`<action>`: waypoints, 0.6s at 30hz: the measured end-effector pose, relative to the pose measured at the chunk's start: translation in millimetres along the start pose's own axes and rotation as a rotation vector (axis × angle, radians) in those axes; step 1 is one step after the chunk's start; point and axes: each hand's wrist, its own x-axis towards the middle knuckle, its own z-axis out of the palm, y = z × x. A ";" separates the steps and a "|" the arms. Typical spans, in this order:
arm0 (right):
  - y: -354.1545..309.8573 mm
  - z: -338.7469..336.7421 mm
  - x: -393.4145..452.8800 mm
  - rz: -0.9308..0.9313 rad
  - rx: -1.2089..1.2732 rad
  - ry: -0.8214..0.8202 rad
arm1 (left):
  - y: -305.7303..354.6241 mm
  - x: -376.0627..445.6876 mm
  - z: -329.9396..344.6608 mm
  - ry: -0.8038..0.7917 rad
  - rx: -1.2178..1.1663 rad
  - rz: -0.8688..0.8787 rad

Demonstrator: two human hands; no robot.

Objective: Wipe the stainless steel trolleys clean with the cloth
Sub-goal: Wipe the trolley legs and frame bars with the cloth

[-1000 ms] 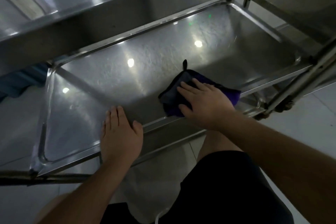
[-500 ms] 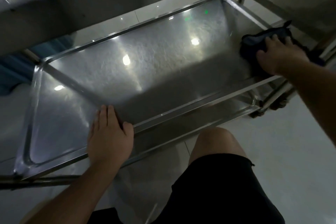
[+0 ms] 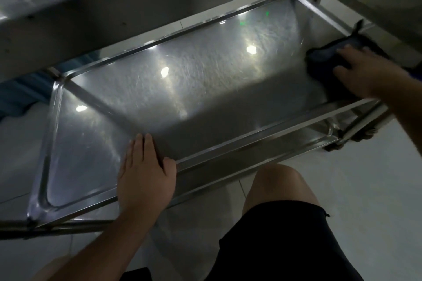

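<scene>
1. Now my right hand point(image 3: 360, 70) presses the cloth point(image 3: 324, 57) flat-fingered at the tray's point(image 3: 205, 89) 3 o'clock end.
2. Unwiped tray runs long toward 9 o'clock.
3. Left hand point(image 3: 146, 175) lies flat on the near rim, holding nothing.

trolley shelf point(image 3: 205, 89): you see a shallow stainless steel tray with a raised rim and rounded corners; its scuffed surface mirrors several ceiling lights, and a further steel shelf sits above it.
cloth point(image 3: 324, 57): a dark, crumpled cloth lies at the tray's far right end, on the steel near the rim.
contact: your right hand point(image 3: 360, 70) presses flat on the cloth; your left hand point(image 3: 146, 175) rests on the near rim.
</scene>
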 end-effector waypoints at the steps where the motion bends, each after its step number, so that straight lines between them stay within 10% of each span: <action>1: 8.4 1.4 11.5 0.082 -0.001 0.018 | 0.9 -0.3 -0.4 0.004 -0.001 0.000; 18: -19.0 6.0 -44.0 0.073 0.079 0.012 | 3.9 -0.7 -6.8 -0.041 0.003 -0.018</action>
